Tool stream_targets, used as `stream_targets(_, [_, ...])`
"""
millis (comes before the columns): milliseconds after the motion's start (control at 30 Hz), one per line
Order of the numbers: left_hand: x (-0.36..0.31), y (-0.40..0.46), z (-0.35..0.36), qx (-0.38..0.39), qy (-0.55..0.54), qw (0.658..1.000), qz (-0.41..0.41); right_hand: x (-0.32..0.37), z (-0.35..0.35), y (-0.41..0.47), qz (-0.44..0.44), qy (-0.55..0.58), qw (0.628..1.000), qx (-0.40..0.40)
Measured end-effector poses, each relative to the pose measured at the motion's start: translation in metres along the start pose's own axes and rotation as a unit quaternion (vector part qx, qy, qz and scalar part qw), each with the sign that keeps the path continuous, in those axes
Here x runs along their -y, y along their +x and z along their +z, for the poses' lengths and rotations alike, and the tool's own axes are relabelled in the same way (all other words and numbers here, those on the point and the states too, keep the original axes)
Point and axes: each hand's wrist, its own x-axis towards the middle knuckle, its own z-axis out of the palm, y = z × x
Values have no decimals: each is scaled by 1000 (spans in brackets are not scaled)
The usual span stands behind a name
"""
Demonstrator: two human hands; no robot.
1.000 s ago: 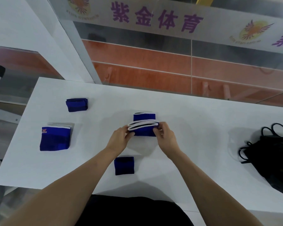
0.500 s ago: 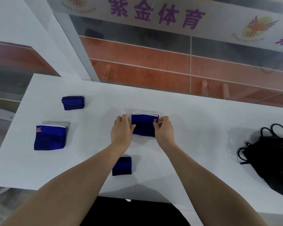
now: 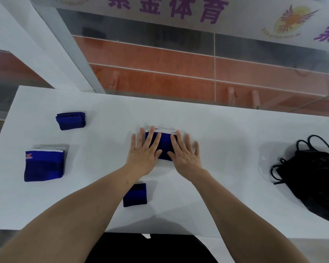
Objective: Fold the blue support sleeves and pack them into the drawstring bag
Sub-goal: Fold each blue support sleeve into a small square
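One white counter [image 3: 226, 133] spans the view, set against a glass panel with an orange-red floor beyond it and a strip of purple lettering [image 3: 171, 6] above. At the counter's right end lies the black drawstring bag [image 3: 315, 179], slumped, its cords looping out on the left and top. Both of the person's bare forearms reach in from the near edge. The left hand [image 3: 143, 150] and the right hand [image 3: 184, 154] lie flat, fingers straight and spread, pressing down on the folded blue sleeve [image 3: 164, 145] at the middle of the counter; neither hand grasps it, and a white edge shows along its far side. On the left side of the counter rests a larger folded blue sleeve with a white edge [image 3: 44, 163] and a small red mark at one corner. Near the counter's front edge, between the two forearms, sits a small dark blue folded piece [image 3: 134, 195]. Toward the far left lies another small folded blue bundle [image 3: 71, 120], well apart from the hands.
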Motion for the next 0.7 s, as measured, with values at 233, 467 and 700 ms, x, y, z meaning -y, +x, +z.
stream_targets(233, [-3,16,-9,50,1,999,-12,1,-7,9,18,13,1000,15])
stream_targets(467, [-9,8,-32,25,-31,999,6,14,-22,5,45,16,998,-28])
stream_targets(700, [7,-63,-32,-129,-165,977,-50,44,-19,-42,-27,89,981,-168])
